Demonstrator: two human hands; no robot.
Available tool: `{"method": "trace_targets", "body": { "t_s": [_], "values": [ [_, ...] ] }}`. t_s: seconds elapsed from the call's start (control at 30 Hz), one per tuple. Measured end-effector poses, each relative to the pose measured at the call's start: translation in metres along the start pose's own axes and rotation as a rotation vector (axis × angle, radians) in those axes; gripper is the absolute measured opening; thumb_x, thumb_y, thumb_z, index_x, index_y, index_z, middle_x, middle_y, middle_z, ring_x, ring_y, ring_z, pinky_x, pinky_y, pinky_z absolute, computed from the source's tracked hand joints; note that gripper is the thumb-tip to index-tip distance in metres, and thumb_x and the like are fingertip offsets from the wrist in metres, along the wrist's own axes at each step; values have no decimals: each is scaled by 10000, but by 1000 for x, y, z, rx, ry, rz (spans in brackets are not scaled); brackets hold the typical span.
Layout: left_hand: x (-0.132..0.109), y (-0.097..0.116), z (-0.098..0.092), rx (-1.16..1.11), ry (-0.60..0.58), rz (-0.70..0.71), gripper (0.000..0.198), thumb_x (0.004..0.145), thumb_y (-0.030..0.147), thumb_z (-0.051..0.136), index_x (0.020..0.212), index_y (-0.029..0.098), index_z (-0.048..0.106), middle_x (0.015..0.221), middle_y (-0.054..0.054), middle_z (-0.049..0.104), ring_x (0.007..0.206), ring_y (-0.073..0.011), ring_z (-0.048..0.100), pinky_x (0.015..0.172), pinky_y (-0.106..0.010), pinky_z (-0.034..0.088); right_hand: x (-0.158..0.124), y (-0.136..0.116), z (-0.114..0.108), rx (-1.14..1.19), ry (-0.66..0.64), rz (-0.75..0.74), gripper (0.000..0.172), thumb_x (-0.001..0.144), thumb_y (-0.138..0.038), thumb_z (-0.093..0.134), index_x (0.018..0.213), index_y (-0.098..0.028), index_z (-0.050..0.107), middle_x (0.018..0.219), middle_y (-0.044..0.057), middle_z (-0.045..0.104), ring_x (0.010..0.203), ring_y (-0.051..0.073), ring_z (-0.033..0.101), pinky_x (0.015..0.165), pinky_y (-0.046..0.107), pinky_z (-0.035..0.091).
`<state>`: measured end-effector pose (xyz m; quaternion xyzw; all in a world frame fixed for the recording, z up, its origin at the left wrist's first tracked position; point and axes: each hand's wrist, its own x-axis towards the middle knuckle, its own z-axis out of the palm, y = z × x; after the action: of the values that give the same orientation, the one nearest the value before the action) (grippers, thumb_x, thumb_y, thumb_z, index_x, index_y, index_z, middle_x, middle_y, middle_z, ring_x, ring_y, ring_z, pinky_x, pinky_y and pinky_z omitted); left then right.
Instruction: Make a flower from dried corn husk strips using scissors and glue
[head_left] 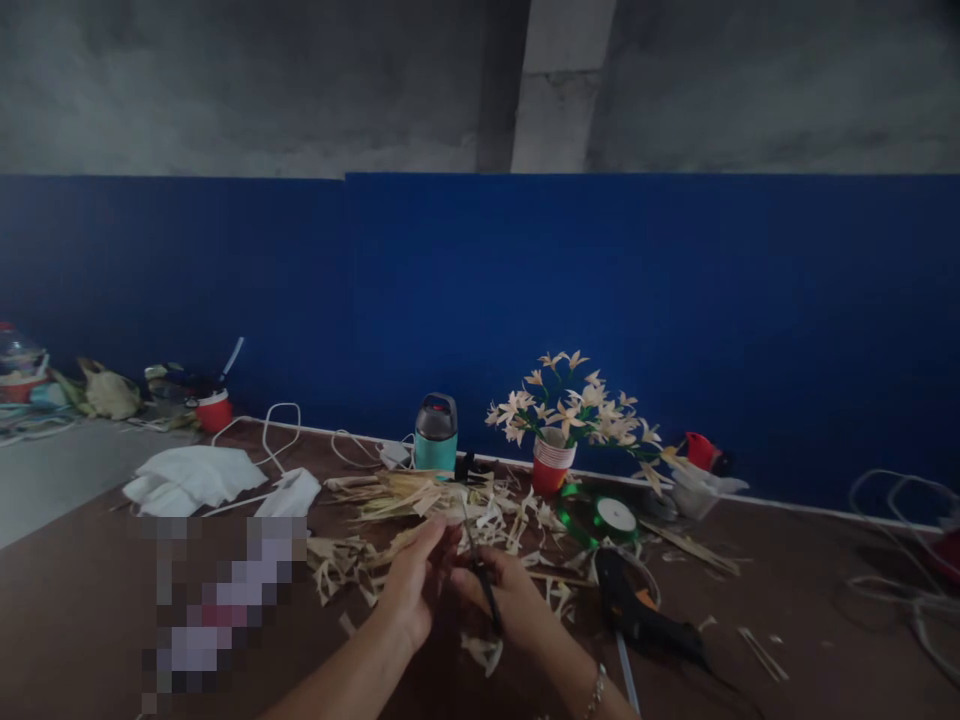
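Note:
My left hand [417, 580] is closed in a pinch on a thin pale straw strip [447, 520] above the brown table [90, 600]. My right hand [504, 598] is wrapped round black-handled scissors [480, 572], whose blades point up toward the strip. The two hands meet at the table's near middle. Below them lies a pale straw scrap [484, 652]. A heap of straw strips and offcuts [420, 505] spreads just beyond the fingers.
A red cup of straw flowers [553, 462] stands behind the heap, with a teal flask [436, 432] to its left. A green ribbon roll [613, 517] and a black glue gun [637, 610] lie right of my hands. White cloths [196, 478] and cables lie left; a blue wall runs behind.

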<state>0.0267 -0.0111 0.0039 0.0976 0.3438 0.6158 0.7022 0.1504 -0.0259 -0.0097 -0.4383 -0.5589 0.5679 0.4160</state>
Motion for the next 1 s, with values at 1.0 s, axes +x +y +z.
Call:
{"method": "trace_targets", "body": {
  "t_s": [1.0],
  "values": [
    [-3,-5,-3,496,-292,-16,225,556,276,771,640,127,625,544,7,613,498,-108,548,527,-211,397,0,-17,-3,424,350,-64,533,448,-325,824,863,-188,517,560,-66,526,456,87,464,450,204,360]
  ]
}}
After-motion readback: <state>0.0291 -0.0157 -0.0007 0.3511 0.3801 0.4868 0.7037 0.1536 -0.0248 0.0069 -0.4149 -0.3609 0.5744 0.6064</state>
